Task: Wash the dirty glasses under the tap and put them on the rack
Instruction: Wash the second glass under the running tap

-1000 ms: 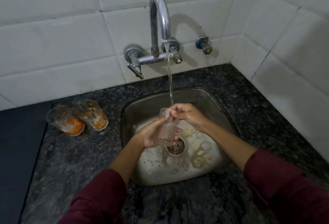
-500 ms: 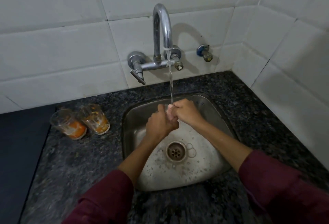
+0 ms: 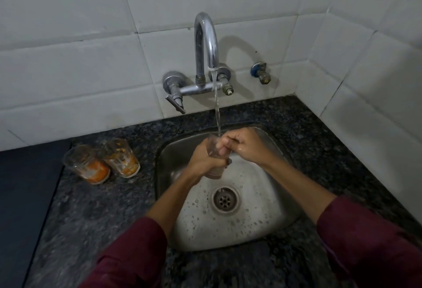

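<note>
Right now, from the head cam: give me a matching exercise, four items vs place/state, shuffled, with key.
Items:
1. glass in hands
2. two dirty glasses
3. tap
4. drain

States:
A. standing on the counter left of the sink
B. running
C. in the sink floor, uncovered
D. held under the stream

Pairs: 1-D, 2-A, 3-B, 4-C

Two dirty glasses [image 3: 86,164] [image 3: 122,158] stand touching on the bench [image 3: 96,214] at centre left, just beside the sink [image 3: 228,226] rim. The tap [image 3: 205,45] arches over the sink's upper edge, its water stream falling between the two hands [image 3: 203,162] [image 3: 243,144]. Bare bench lies below the glasses and along the right, up to the tiled corner.
</note>
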`<state>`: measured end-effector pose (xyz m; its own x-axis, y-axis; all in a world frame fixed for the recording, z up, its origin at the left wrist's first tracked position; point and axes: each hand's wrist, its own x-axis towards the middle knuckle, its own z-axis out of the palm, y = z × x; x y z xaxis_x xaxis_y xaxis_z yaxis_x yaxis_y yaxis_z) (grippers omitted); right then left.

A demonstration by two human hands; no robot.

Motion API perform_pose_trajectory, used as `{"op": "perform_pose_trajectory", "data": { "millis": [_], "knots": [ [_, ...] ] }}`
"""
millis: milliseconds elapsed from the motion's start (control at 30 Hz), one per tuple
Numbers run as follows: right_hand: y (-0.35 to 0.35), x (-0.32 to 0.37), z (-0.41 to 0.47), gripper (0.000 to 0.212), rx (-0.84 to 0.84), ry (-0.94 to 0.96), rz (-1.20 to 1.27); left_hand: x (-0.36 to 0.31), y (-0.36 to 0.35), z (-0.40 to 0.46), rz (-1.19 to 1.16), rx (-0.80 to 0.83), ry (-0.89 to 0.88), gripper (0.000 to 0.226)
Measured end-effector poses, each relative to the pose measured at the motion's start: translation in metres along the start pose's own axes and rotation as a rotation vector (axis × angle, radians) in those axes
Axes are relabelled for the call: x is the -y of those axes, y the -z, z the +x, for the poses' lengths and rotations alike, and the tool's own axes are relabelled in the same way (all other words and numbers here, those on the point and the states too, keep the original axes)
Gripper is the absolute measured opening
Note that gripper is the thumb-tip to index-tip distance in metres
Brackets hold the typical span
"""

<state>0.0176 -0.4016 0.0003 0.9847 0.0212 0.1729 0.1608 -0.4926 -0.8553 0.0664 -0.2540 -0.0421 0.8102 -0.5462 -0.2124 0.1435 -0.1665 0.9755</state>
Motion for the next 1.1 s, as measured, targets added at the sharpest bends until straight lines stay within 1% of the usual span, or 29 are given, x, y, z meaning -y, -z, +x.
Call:
{"op": "perform_pose_trajectory", "data": {
  "millis": [33,100,200,233,267,300,333,400,467,500,533,567,600,733,833,900,933,1000,1033,1067,1100],
  "knots": [
    [-0.001,0.002,0.001,0.019,-0.012,-0.023,-0.032,0.0,-0.001,0.001,0.091,-0.043,-0.019,0.059],
    [-0.006,0.008,0.004,0.019,-0.043,-0.094,-0.114,-0.003,-0.005,0.001,0.276,-0.149,-0.037,0.056],
    [-0.017,0.012,0.013,0.018,-0.112,-0.26,-0.218,0.0,-0.015,0.001,0.641,-0.316,-0.109,0.059],
    [-0.02,0.011,0.016,0.018,-0.132,-0.289,-0.235,0.002,-0.017,0.001,0.705,-0.359,-0.139,0.06],
    [-0.02,0.011,0.017,0.018,-0.142,-0.298,-0.235,0.004,-0.017,0.001,0.718,-0.366,-0.159,0.062],
    [-0.018,0.01,0.017,0.018,-0.14,-0.294,-0.211,0.005,-0.015,0.002,0.672,-0.324,-0.163,0.066],
    [-0.015,0.009,0.016,0.018,-0.129,-0.279,-0.166,0.003,-0.009,0.004,0.566,-0.246,-0.143,0.071],
    [-0.006,0.007,0.013,0.017,-0.082,-0.189,-0.054,-0.005,0.005,0.006,0.239,-0.048,-0.077,0.076],
    [0.0,0.005,0.009,0.019,-0.023,-0.064,0.047,-0.009,0.019,0.008,-0.055,0.15,-0.03,0.062],
    [0.001,0.005,0.009,0.021,-0.007,-0.036,0.06,-0.011,0.021,0.008,-0.119,0.207,-0.008,0.052],
    [0.001,0.005,0.009,0.021,0.001,-0.031,0.053,-0.014,0.021,0.007,-0.129,0.22,0.009,0.044],
    [0.001,0.005,0.011,0.019,-0.001,-0.038,0.038,-0.016,0.018,0.007,-0.099,0.194,0.014,0.038],
    [0.0,0.005,0.013,0.019,-0.015,-0.05,0.017,-0.017,0.016,0.007,-0.039,0.141,0.011,0.037],
    [-0.007,0.012,0.016,0.019,-0.088,-0.138,-0.101,-0.016,0.007,0.012,0.271,-0.108,-0.047,0.056],
    [-0.015,0.019,0.022,0.018,-0.111,-0.276,-0.213,-0.014,-0.006,0.009,0.595,-0.255,-0.113,0.056],
    [-0.02,0.022,0.025,0.021,-0.124,-0.35,-0.355,-0.008,-0.012,0.007,0.83,-0.316,-0.164,0.061],
    [-0.022,0.021,0.026,0.024,-0.132,-0.366,-0.38,-0.005,-0.013,0.007,0.89,-0.329,-0.194,0.063],
    [-0.02,0.018,0.024,0.025,-0.122,-0.368,-0.321,-0.003,-0.007,0.007,0.867,-0.287,-0.231,0.069],
    [-0.019,0.016,0.022,0.022,-0.113,-0.353,-0.25,-0.003,-0.002,0.008,0.782,-0.238,-0.23,0.071],
    [-0.016,0.014,0.02,0.02,-0.11,-0.322,-0.169,-0.007,0.004,0.008,0.643,-0.171,-0.2,0.072],
    [-0.013,0.011,0.018,0.019,-0.108,-0.271,-0.089,-0.01,0.012,0.008,0.453,-0.082,-0.142,0.071]
  ]
}}
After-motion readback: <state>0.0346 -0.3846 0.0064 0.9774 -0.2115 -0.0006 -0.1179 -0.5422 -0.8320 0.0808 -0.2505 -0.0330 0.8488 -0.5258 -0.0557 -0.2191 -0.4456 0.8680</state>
